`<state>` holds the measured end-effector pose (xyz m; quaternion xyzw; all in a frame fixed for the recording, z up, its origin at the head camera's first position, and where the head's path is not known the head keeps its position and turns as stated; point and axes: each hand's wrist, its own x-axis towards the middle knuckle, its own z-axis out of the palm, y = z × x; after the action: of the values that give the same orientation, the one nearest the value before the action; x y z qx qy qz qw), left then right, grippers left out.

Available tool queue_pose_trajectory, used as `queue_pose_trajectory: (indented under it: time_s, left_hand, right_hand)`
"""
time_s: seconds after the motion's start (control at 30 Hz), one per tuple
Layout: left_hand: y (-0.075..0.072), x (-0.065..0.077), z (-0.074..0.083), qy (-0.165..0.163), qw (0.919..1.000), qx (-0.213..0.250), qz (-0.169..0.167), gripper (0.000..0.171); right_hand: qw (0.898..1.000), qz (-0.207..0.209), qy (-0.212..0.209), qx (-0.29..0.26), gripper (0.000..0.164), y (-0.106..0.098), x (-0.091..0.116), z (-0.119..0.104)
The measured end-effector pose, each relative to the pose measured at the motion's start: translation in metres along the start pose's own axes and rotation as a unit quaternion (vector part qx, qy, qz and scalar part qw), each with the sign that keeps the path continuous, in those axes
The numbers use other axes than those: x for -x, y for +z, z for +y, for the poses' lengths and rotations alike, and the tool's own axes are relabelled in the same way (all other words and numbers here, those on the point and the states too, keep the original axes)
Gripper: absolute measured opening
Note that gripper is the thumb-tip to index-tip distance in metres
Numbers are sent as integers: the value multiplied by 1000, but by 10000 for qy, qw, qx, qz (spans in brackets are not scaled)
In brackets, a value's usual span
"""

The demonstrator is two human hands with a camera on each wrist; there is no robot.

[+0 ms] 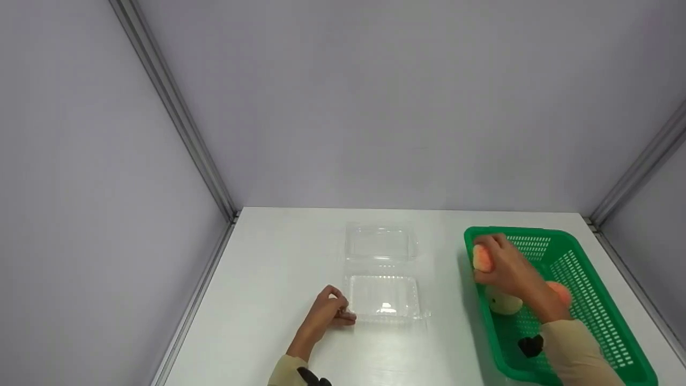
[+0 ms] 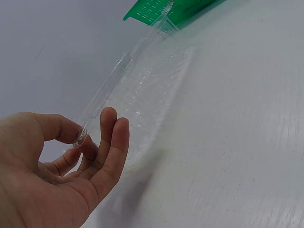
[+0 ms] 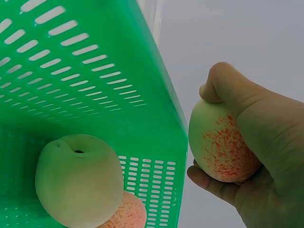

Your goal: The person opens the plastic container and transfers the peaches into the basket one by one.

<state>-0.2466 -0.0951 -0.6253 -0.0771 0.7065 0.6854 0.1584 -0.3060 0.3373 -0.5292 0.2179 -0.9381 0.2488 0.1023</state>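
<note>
My left hand (image 1: 328, 310) pinches the near left corner of a clear plastic clamshell box (image 1: 383, 295), which lies unfolded on the white table. The box's lid half (image 1: 380, 244) spreads flat toward the back wall. At the left rim of a green basket (image 1: 490, 332), my right hand (image 1: 509, 273) grips a peach (image 3: 223, 147), pale with red speckles, between thumb and fingers. Below that hand, inside the basket, sit a pale yellowish peach (image 3: 78, 180) and a pink-orange one (image 1: 560, 294), partly covered by the right forearm in the head view.
The green basket has slotted walls and stands to the right of the clamshell box. A grey wall (image 1: 375, 107) rises behind the white table (image 1: 278, 257), with side panels at left and right joined by metal corner posts (image 1: 177, 112).
</note>
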Motion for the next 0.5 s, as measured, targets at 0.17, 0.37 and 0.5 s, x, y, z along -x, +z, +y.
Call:
queue_pose_trajectory:
  time_s: [0.17,0.37,0.5]
  left_hand:
    - [0,-1,0,-17,10000,19,4,18]
    - [0,0,0,-2,10000,52,-4,19]
    - [0,0,-1,41,9999,111,-42,18]
  right_hand:
    - [9999,-19,113,-37,62,0,1,5]
    - [9996,-110,235,-79,65,0,1,9]
    - [9996,-134,218,-71,65,-1,2,13]
